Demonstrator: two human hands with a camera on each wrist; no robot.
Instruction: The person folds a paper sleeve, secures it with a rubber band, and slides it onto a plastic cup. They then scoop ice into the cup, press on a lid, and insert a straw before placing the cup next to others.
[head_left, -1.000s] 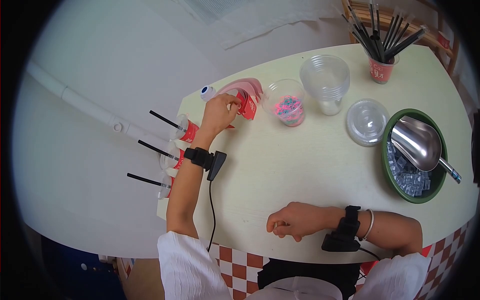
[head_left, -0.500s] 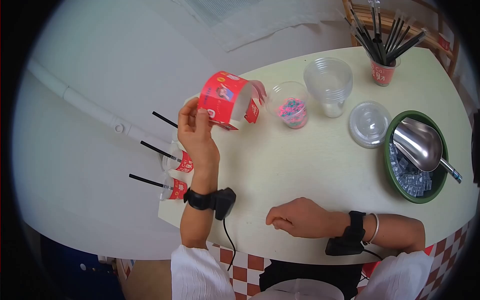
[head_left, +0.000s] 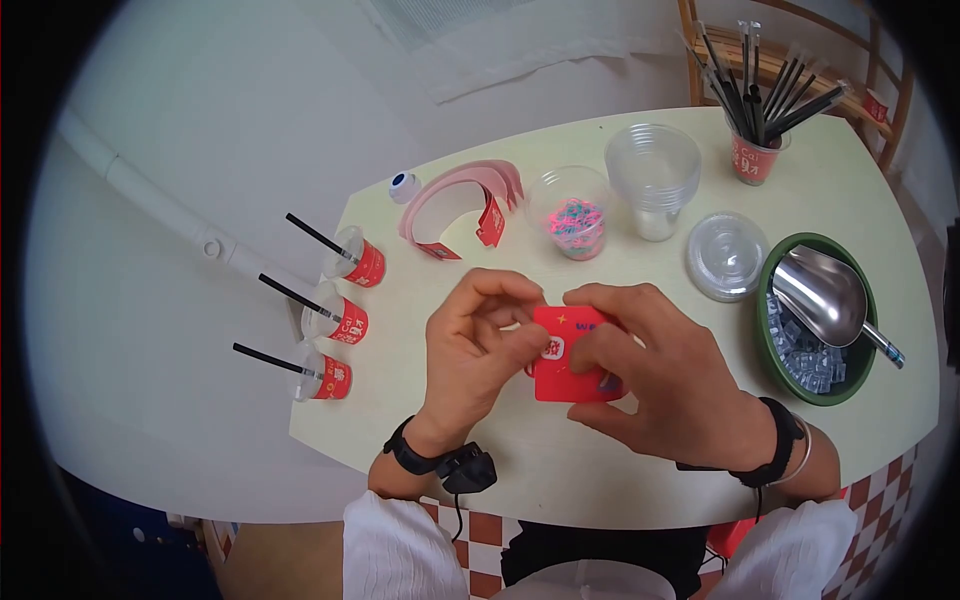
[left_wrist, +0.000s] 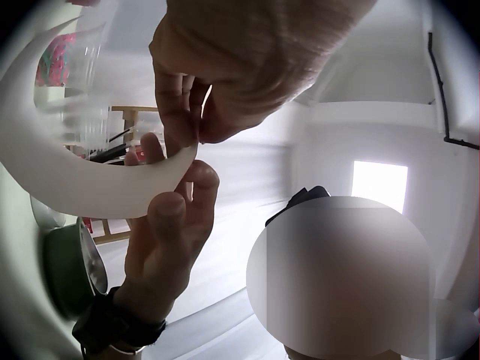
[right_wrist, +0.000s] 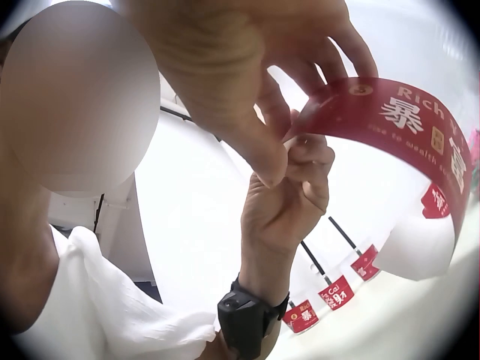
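A red printed paper cup sleeve (head_left: 550,388) is held up over the table between both hands, bent into a curved band. My left hand (head_left: 475,345) pinches one end of it between thumb and fingers. With thumb and fingers my right hand (head_left: 690,385) grips the sleeve close by, the two hands' fingertips almost meeting. In the left wrist view the sleeve's plain white inner side (left_wrist: 97,187) curves away from the fingers. The right wrist view shows its red outer side (right_wrist: 405,116) with white lettering.
More curved sleeves (head_left: 455,195) lie at the back left beside a small white bottle (head_left: 404,187). Three cups with straws (head_left: 350,320) line the left edge. Behind are a cup of rubber bands (head_left: 577,228), stacked clear cups (head_left: 653,165), lids (head_left: 728,257), straws (head_left: 755,110) and a green basin (head_left: 812,395) with a scoop.
My left hand took a sleeve from the pile at the back left and brought it to the front middle. My right hand rose from the table's front and took hold of it too.
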